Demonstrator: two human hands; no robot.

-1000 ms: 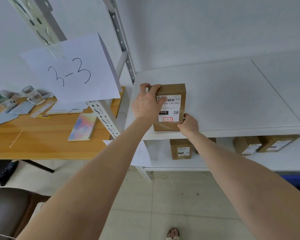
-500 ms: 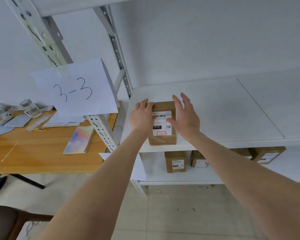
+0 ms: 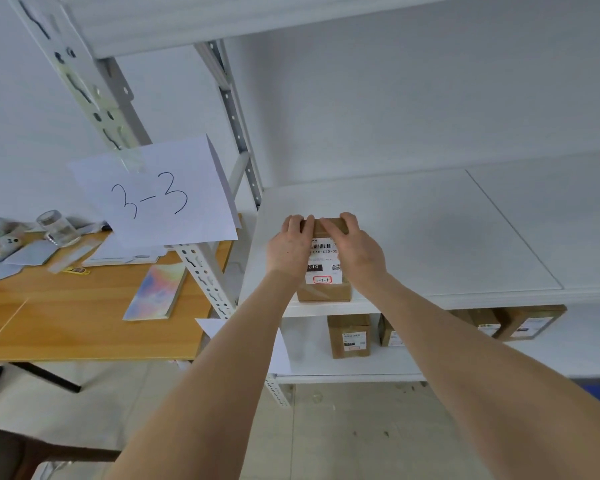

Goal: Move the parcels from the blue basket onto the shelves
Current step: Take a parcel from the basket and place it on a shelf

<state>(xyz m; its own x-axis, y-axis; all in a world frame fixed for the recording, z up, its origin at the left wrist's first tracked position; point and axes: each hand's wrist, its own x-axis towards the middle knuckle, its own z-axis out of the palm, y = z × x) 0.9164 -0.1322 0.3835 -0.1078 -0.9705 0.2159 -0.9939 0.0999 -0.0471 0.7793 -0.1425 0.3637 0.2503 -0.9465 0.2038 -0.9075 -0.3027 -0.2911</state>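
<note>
Head view shows the left hand [image 3: 288, 251] and right hand [image 3: 355, 252] gripping a labelled parcel [image 3: 323, 276] on the shelf [image 3: 430, 237].

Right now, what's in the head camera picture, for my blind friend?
A left hand and right hand grip a brown parcel on a white shelf, fingers curled over its far edge. A paper sign reads 3-3; more parcels sit below.

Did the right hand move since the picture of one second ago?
Yes. The right hand went from the parcel's near right corner, at the shelf's front edge, back toward the wall; its fingers now curl over the parcel's far edge.
</note>
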